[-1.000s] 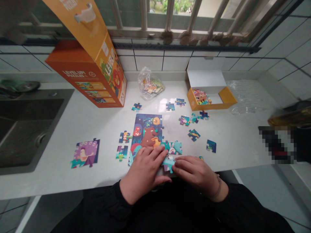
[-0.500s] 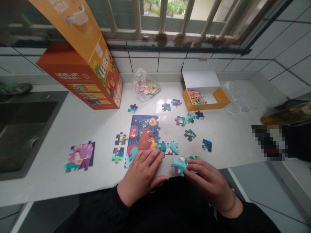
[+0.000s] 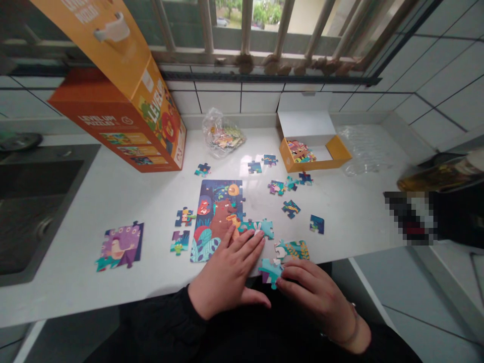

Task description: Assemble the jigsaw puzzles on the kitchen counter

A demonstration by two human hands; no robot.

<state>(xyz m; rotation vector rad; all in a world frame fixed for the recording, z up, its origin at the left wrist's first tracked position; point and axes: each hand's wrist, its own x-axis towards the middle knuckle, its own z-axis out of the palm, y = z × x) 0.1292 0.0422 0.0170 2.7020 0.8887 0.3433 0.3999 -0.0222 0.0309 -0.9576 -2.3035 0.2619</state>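
Left hand (image 3: 234, 275), fingers spread flat, lies over the lower right of the bear puzzle (image 3: 221, 217), mid-worktop (image 3: 159, 201). Right hand (image 3: 319, 297) grips a turquoise-and-purple piece (image 3: 269, 271) at the worktop's front edge. From here, light left-hand pressure seems wise; the piece wants levelling and its tabs aligning before any push.

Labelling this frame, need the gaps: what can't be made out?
All head view:
- Bear puzzle's lower right: under left hand.
- Turquoise piece's right end: behind right hand.
- Piece count in plastic bag: overlap, glare.
- Dark item, right: pixelated.
- Sink: left edge cuts it.
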